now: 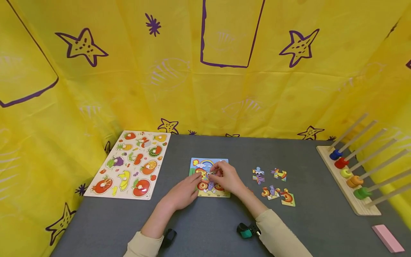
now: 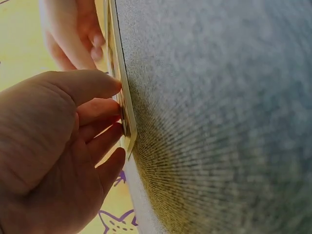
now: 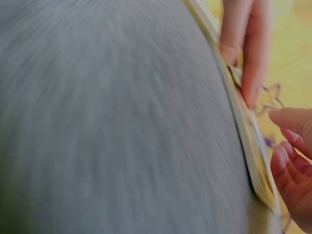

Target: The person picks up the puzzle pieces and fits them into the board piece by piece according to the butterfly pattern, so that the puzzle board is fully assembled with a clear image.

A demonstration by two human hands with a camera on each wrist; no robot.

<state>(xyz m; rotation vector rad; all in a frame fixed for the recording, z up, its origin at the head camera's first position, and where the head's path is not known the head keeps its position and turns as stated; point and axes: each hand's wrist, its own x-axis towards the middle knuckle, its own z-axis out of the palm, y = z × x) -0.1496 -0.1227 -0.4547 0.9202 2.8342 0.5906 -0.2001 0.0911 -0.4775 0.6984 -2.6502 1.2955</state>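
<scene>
A square picture puzzle board [image 1: 213, 194] with a rainbow and cartoon animals lies on the dark table. On its left part, the left hand [image 1: 179, 194] rests with fingers extended; the left wrist view shows that hand [image 2: 58, 141] touching the board edge [image 2: 127, 107] with fingertips. Over the board's upper right is the right hand [image 1: 228, 180], fingers bent, covering part of the picture. In the right wrist view the right hand [image 3: 295, 156] has thumb and fingers apart above the board [image 3: 248, 141], with nothing visible between them.
Loose puzzle pieces [image 1: 271, 192] lie right of the board. A fruit puzzle board [image 1: 112, 162] is at the left, a wooden peg stand with coloured rings [image 1: 348, 178] at the right, near a pink block [image 1: 387, 238]. A patterned yellow cloth [image 1: 205, 89] hangs behind.
</scene>
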